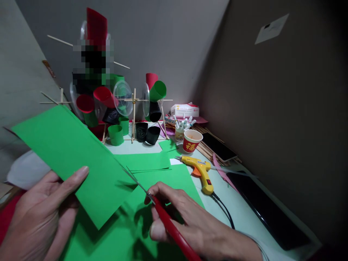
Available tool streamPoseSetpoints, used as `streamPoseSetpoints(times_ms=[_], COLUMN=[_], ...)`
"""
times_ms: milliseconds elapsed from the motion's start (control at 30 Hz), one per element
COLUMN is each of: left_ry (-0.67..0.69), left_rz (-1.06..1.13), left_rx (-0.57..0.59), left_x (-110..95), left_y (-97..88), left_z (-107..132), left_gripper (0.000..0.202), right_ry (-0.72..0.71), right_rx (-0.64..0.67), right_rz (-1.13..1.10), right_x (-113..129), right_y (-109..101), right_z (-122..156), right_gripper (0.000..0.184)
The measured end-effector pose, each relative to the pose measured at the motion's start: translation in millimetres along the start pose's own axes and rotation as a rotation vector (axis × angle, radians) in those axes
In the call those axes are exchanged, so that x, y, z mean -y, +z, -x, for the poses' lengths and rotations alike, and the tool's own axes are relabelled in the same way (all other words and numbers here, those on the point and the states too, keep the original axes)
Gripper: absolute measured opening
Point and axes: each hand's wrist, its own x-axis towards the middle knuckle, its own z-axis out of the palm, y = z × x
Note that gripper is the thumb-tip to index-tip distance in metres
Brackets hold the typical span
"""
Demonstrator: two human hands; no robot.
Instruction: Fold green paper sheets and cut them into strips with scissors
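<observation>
My left hand (51,214) grips a green paper sheet (73,156) by its lower left edge, thumb on top, and the sheet is tilted above the table. In my right hand (187,217) is a pair of red-handled scissors (168,221), its blades pointing up and left. The blade tips are at the right edge of the held sheet; whether they are cutting into it I cannot tell. Beneath both hands lies a larger green paper (174,183), with thin green strips on it.
A yellow glue gun (199,170) with a black cord lies right of the paper. Behind it are a red paper cup (192,140), a cup of markers (181,132) and a phone (219,146). A black tablet-like slab (266,210) lies far right. A stick-and-cup structure (134,108) stands at the back.
</observation>
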Motion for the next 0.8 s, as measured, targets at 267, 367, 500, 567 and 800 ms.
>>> streamPoseSetpoints(times_ms=[267,367,500,567,800], left_ry=[-0.069,-0.083,-0.045,-0.03,-0.038], left_rz=[0.024,0.034,0.024,0.033,0.048], left_rx=[0.109,0.113,0.098,0.092,0.088], left_x=[-1.6,-1.0,0.1,1.3,3.9], left_y=[4.6,5.5,5.5,4.3,1.8], left_z=[7.2,5.7,4.5,5.0,5.6], left_gripper=[0.056,0.057,0.045,0.035,0.03], right_ry=[-0.016,-0.017,0.009,0.002,-0.017], right_rx=[-0.001,-0.014,-0.039,-0.043,-0.068], right_rz=[0.025,0.034,0.054,0.069,0.069], right_x=[-1.0,-1.3,-1.4,-2.7,-6.8], right_y=[-1.6,-0.8,0.6,0.8,1.0], right_z=[3.4,4.5,2.9,1.6,-0.5], right_gripper=[0.029,0.03,0.036,0.034,0.031])
